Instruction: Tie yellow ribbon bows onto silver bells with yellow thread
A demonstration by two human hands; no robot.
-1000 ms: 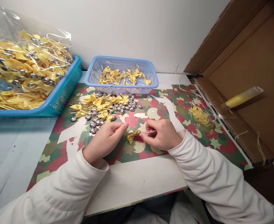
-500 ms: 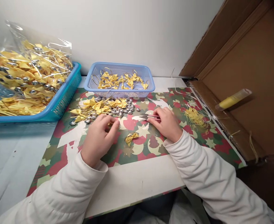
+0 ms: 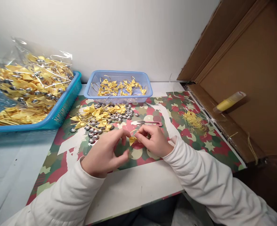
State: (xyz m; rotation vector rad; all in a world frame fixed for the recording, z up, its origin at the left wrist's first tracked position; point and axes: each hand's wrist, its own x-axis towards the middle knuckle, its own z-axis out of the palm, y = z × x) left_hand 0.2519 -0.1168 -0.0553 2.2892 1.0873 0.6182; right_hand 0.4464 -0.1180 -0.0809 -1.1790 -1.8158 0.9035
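Note:
A small yellow ribbon bow [image 3: 132, 141] is at the front middle of the patterned sheet, with a thin cord loop at its top. My right hand [image 3: 152, 139] is closed, thumb and forefinger pinching the bow at its cord side. Just left of the bow, my left hand [image 3: 106, 152] is open, thumb and fingers apart, with nothing visible between them. Thread snips [image 3: 150, 123] with pink handles lie beyond my right hand. Silver bells [image 3: 95, 133] and a heap of yellow bows [image 3: 100, 114] on gold stems lie beyond my left hand.
A blue basket [image 3: 118, 99] of looped bows stands at the back. To the left, a bigger blue basket [image 3: 65, 105] carries a clear bag [image 3: 35, 75] of bows with bells. Yellow thread scraps [image 3: 193, 121] lie at right, near a cardboard wall [image 3: 242, 66] holding a yellow tube [image 3: 230, 102].
My right hand has put down the snips and moved left and nearer to the bow, now pinching it. My left hand has come nearer and opened its fingers. The view has shifted slightly.

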